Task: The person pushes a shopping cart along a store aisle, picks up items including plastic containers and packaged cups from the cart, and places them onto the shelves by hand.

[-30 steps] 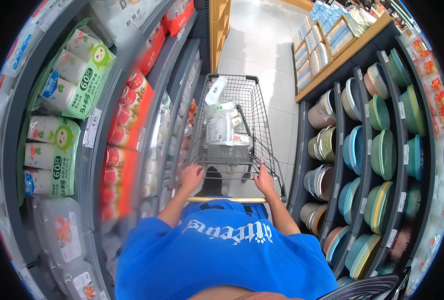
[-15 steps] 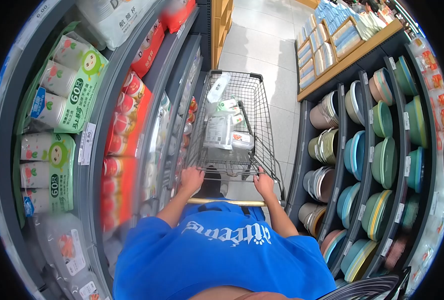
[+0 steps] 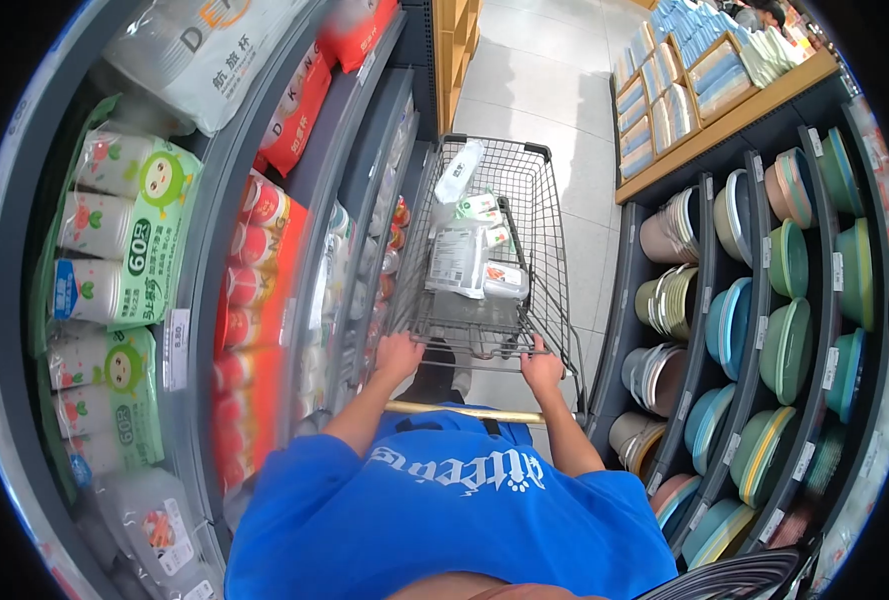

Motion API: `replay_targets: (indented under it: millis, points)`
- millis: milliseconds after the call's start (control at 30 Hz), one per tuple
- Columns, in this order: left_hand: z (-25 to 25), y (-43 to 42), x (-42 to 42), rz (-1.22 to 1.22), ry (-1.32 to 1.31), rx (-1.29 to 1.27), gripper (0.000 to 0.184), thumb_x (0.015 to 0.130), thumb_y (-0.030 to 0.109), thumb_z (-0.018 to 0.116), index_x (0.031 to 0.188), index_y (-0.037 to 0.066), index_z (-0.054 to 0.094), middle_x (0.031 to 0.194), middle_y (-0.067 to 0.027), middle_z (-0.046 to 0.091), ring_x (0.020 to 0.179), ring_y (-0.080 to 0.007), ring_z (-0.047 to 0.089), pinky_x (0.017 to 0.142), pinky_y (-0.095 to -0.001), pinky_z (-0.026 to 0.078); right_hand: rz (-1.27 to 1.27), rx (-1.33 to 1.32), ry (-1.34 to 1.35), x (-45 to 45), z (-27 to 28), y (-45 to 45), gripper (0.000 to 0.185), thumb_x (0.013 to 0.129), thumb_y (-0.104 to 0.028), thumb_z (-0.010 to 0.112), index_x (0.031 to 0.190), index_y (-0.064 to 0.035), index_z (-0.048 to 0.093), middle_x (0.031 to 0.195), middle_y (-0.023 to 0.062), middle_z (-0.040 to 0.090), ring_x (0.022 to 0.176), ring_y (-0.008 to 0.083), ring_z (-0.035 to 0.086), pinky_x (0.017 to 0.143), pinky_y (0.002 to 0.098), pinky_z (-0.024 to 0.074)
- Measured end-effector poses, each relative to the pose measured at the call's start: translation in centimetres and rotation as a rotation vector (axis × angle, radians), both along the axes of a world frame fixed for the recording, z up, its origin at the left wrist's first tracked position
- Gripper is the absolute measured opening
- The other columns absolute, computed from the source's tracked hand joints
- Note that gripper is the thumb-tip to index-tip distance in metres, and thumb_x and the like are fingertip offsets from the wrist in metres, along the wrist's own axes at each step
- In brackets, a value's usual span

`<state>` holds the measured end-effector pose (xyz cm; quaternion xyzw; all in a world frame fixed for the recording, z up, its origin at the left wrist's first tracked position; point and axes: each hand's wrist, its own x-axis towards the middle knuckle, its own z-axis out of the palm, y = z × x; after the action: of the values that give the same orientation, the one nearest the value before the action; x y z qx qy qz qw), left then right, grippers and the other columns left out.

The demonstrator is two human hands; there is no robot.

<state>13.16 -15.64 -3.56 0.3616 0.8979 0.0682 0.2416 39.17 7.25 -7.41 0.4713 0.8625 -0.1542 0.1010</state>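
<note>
Both hands are at the near end of a wire shopping cart [image 3: 550,240]. My left hand [image 3: 400,355] is closed round its left side, beside the shelves. On the right, my right hand [image 3: 542,368] wraps round the cart's other side. Inside the cart lie a white package with printed text [image 3: 457,258], a clear pack with a red picture [image 3: 506,279], green-and-white packs [image 3: 479,207] and a long white plastic package [image 3: 460,172] at the far left corner. A yellowish bar [image 3: 465,410] crosses close to my body.
Shelves on the left hold bagged cups [image 3: 130,225] and red cup packs [image 3: 255,290]. The right shelves carry stacked bowls and basins [image 3: 788,330]. Folded towels [image 3: 680,95] stand in wooden bins at the back right. A tiled aisle floor [image 3: 525,80] runs ahead.
The left shelf packs have shifted down in view, and the cart and right shelves a little to the right. Both hands have stayed on the cart.
</note>
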Motion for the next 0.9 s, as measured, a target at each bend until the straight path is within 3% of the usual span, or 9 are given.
replay_targets:
  millis: [233,333,367,500,600,700,767,900]
  points:
    - [-0.2,2.4,-2.9,0.084,0.045,-0.010,0.036,0.087,0.037,0.063,0.099,0.004,0.073,0.095,-0.0204,0.072,0.094,-0.0363,0.068,0.084,-0.0488,0.051,-0.009,-0.025,-0.068,-3.1,1.0,1.7,0.056,0.088,-0.035,0.061,0.140,-0.0195,0.049,0.083,0.0180,0.072,0.074,0.0378,0.071,0.068,0.0524,0.0554]
    - [0.4,3.9,-4.2,0.151,0.053,-0.012,0.035,0.086,0.037,0.064,0.095,0.005,0.074,0.092,-0.0220,0.072,0.091,-0.0385,0.069,0.082,-0.0501,0.053,0.154,-0.010,-0.033,-4.6,0.4,3.2,0.052,0.089,-0.034,0.060,0.137,-0.0146,0.052,0.082,0.0162,0.072,0.071,0.0363,0.071,0.067,0.0509,0.0557]
    - [0.6,4.5,-4.8,0.197,0.023,-0.021,0.035,0.086,0.037,0.065,0.093,0.004,0.075,0.091,-0.0228,0.072,0.090,-0.0394,0.070,0.081,-0.0505,0.054,0.197,-0.006,-0.022,-4.8,0.4,3.7,0.050,0.089,-0.034,0.060,0.133,-0.0107,0.055,0.082,0.0151,0.071,0.071,0.0356,0.071,0.066,0.0498,0.0560]
    - [1.2,6.6,-6.4,0.287,0.049,-0.023,0.034,0.087,0.036,0.065,0.090,0.004,0.076,0.087,-0.0254,0.071,0.088,-0.0431,0.070,0.079,-0.0522,0.054,0.191,-0.025,-0.021,-7.1,1.4,5.2,0.039,0.088,-0.033,0.058,0.123,-0.0142,0.058,0.083,0.0145,0.072,0.071,0.0368,0.071,0.065,0.0510,0.0560]
    - [2.1,8.3,-7.5,0.365,0.018,-0.110,0.030,0.086,0.033,0.066,0.092,0.006,0.076,0.093,-0.0191,0.072,0.092,-0.0388,0.069,0.080,-0.0493,0.054,0.151,-0.035,0.011,-8.8,1.9,6.2,0.030,0.088,-0.031,0.056,0.115,-0.0171,0.057,0.083,0.0132,0.072,0.071,0.0383,0.071,0.066,0.0520,0.0562]
    - [-0.9,7.9,-8.3,0.240,0.312,0.182,0.025,0.083,0.029,0.066,0.092,0.008,0.076,0.098,-0.0113,0.071,0.097,-0.0332,0.065,0.082,-0.0455,0.053,0.132,-0.030,0.012,-10.6,2.3,7.1,0.025,0.086,-0.030,0.057,0.108,-0.0178,0.059,0.080,0.0124,0.072,0.070,0.0381,0.070,0.064,0.0519,0.0552]
    - [-1.4,8.5,-9.3,0.269,0.284,0.166,0.023,0.082,0.028,0.066,0.090,0.008,0.075,0.100,-0.0089,0.068,0.099,-0.0307,0.062,0.084,-0.0439,0.052,0.127,-0.010,0.040,-11.5,1.5,8.0,0.020,0.084,-0.027,0.059,0.102,-0.0185,0.059,0.076,0.0121,0.071,0.066,0.0369,0.069,0.060,0.0518,0.0537]
    - [-0.8,10.4,-11.4,0.303,0.278,0.142,0.021,0.081,0.027,0.066,0.086,0.008,0.072,0.099,-0.0093,0.067,0.099,-0.0307,0.062,0.084,-0.0447,0.052,0.117,-0.052,0.020,-14.2,1.7,9.9,0.023,0.086,-0.030,0.056,0.104,-0.0161,0.059,0.079,0.0127,0.072,0.071,0.0369,0.071,0.064,0.0521,0.0549]
